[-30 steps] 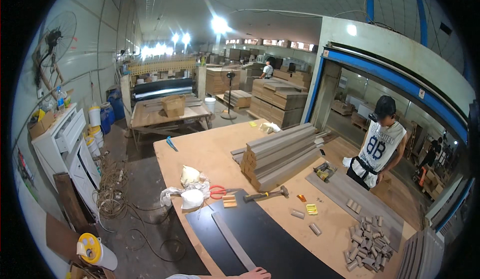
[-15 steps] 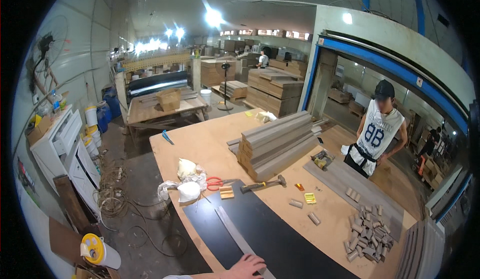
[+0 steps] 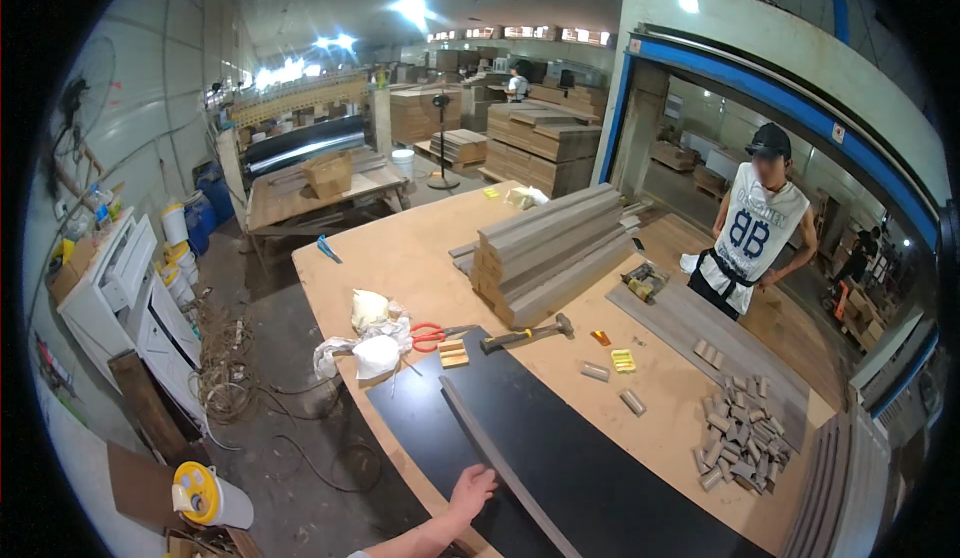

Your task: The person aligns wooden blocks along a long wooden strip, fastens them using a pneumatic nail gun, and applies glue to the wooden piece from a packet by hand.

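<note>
Left hand (image 3: 472,488) flat on black panel (image 3: 560,458) at table (image 3: 420,258) near edge, fingers (image 3: 482,478) spread loosely, touching grey strip (image 3: 500,458) lying along panel. Right hand out of sight. Beyond panel: hammer (image 3: 528,334), red scissors (image 3: 432,335), stacked planks (image 3: 555,253). Person in white vest (image 3: 755,233) standing at far side

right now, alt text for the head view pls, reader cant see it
A person's left hand rests on a black panel beside a long grey strip on a big wooden workbench. Red scissors, a hammer and stacked grey boards lie beyond; a co-worker stands at the far side.
</note>
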